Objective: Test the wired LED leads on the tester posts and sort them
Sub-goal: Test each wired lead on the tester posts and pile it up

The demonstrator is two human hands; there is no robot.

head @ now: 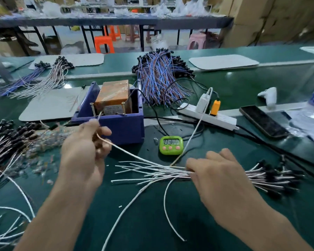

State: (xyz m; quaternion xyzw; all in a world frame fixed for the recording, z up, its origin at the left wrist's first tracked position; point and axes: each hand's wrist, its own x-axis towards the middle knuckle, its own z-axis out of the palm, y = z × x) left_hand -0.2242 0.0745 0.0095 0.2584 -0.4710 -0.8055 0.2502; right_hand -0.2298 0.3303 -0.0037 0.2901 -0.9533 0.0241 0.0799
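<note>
We see the green bench filling the view. At 12 o'clock on it lies a heap of blue and purple leads with black heads. At 9 o'clock lies a pile of pink-white leads, also black-headed.

The purple tester bin stands at about 11 o'clock from the view's middle. It holds an orange-wrapped block whose paper label is too blurred for us to read.

Our right hand, at 4 o'clock, grips a bundle of white leads between forefinger and thumb. The bare ends fan out toward 9 o'clock, and the black heads trail off toward 3 o'clock.

Our left hand, at 8 o'clock, is closed on a single white lead, pinched at the fingertips. This lead runs from the bundle toward 10 o'clock, up into the hand. Its short free end rises out of the fingers toward 12 o'clock.

A white power strip lies at 2 o'clock, with a dark phone just beyond it toward 3 o'clock.

The green timer sits between the two hands and reads 03:00, the only writing we can make out.

Two screw posts stand upright in the bin. The lead's free end is near the left one, but we cannot tell whether it touches.
</note>
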